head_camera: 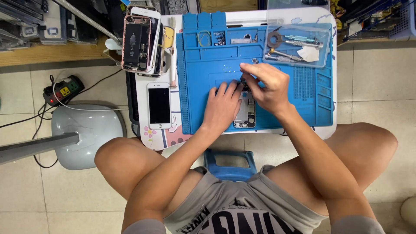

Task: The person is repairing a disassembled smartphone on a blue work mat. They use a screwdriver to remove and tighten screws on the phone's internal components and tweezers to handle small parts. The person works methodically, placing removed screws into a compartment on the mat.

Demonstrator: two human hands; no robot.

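1. Seen from above: left hand (222,108) laid flat, fingers spread, on an opened phone (245,113) in the middle of a blue mat (203,86).
2. Right hand (265,84) curled over the phone's top end, thumb and forefinger pressed together in a pinch; whatever is pinched too small to make out.
3. Phone: a slim grey metal shell, back down, inner boards and parts bared, mostly hidden under both hands.
4. Mat: rubbery, rectangular, moulded into shallow square wells along its top and right edges, ribbed grid at right; spread on a small white surface (173,136) with rounded corners and cartoon prints.
5. One top well holding a yellowish ring (204,38); the next, small dark parts (219,38).
6. Clear plastic tray (298,45) at the mat's upper right corner, holding a teal-handled screwdriver (303,40), a dark ring-shaped piece (274,39), a second metal tool (284,55) and a white scrap (308,53).
7. Left of the mat: a white phone (159,105), glossy dark screen up, lying flat.
8. Above it: a stack (141,42) of opened handsets, the top one pink-rimmed with a black battery showing.
9. On the tiled floor (381,86) at left: a power strip (63,89) with cables and a smooth grey lamp base (91,130).
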